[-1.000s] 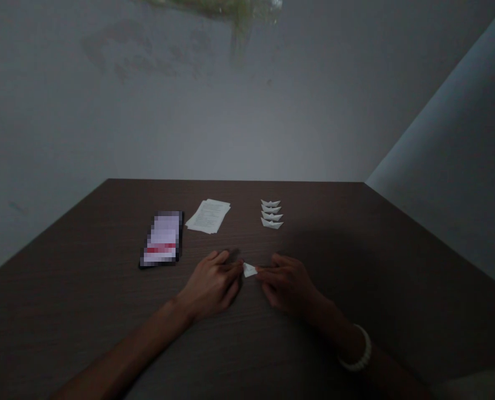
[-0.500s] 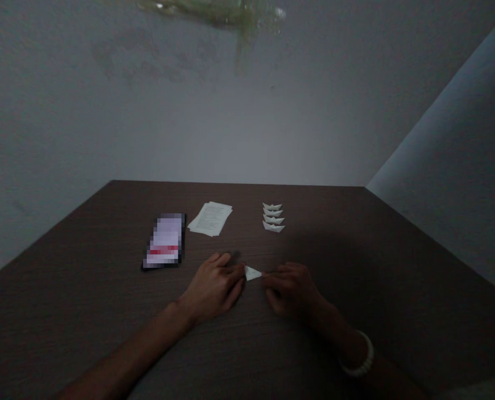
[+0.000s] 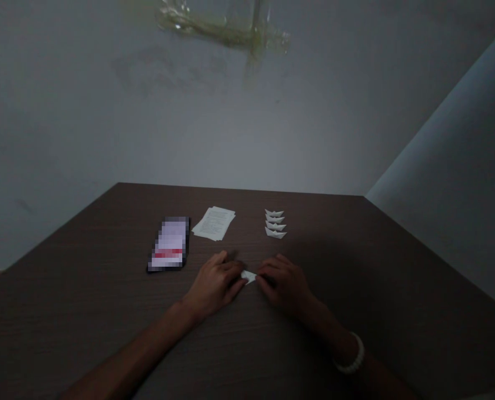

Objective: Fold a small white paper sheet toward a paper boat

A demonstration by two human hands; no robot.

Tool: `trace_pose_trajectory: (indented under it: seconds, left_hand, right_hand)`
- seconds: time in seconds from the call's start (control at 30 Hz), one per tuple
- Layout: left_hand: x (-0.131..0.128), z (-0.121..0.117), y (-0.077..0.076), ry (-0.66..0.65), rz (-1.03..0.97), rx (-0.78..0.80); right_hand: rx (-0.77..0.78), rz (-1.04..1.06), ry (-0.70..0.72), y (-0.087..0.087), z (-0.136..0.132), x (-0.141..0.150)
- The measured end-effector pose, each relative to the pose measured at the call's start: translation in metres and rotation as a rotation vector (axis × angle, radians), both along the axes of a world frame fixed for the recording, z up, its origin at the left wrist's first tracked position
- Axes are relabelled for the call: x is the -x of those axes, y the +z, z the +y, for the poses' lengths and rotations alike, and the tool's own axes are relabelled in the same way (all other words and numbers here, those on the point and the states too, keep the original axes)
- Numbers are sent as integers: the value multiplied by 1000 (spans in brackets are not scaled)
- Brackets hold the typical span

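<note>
A small folded piece of white paper (image 3: 248,276) lies between my two hands, low over the dark wooden table (image 3: 230,355). My left hand (image 3: 217,284) grips its left side with thumb and fingers, which hide that end. On the other side, my right hand (image 3: 284,282) pinches the paper's right corner between thumb and fingertips. Beyond my right hand stands a row of several small white paper boats (image 3: 275,234), one behind another. Past my left hand rests a loose stack of printed paper sheets (image 3: 214,223).
A phone (image 3: 170,244) with a lit, blurred screen lies left of the sheets. The wall (image 3: 247,139) rises right behind the table's far edge, with a stained patch high up. A white bracelet (image 3: 351,358) circles my right wrist.
My right hand has gone from resting a fingertip at the paper's right corner to pinching it. My left thumb has closed in on the paper's near left edge. The view has tilted slightly.
</note>
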State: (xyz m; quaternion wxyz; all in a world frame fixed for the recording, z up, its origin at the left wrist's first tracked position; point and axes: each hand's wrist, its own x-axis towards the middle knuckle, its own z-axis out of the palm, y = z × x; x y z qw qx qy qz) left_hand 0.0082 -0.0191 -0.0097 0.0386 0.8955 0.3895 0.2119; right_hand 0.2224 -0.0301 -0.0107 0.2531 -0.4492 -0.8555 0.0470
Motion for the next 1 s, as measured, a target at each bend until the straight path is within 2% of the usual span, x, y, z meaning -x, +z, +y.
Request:
trace_pose_trajectory:
  seconds: [0.2, 0.33, 0.5, 0.63, 0.8, 1.0]
  left_hand:
    - [2, 1, 3, -17, -23, 54]
    - [4, 2, 3, -20, -65, 94]
    - [9, 6, 2, -16, -167, 160]
    - [11, 6, 4, -37, -251, 171]
    - [12, 4, 11, -61, -261, 208]
    - [12, 3, 13, -77, -271, 234]
  right_hand:
    - [169, 15, -6, 6, 8, 8]
    - [213, 46, 27, 7, 17, 11]
    - [251, 140, -22, 12, 27, 16]
    - [217, 253, -41, 10, 29, 17]
    - [128, 326, -42, 4, 28, 17]
    - [77, 316, 84, 4, 28, 14]
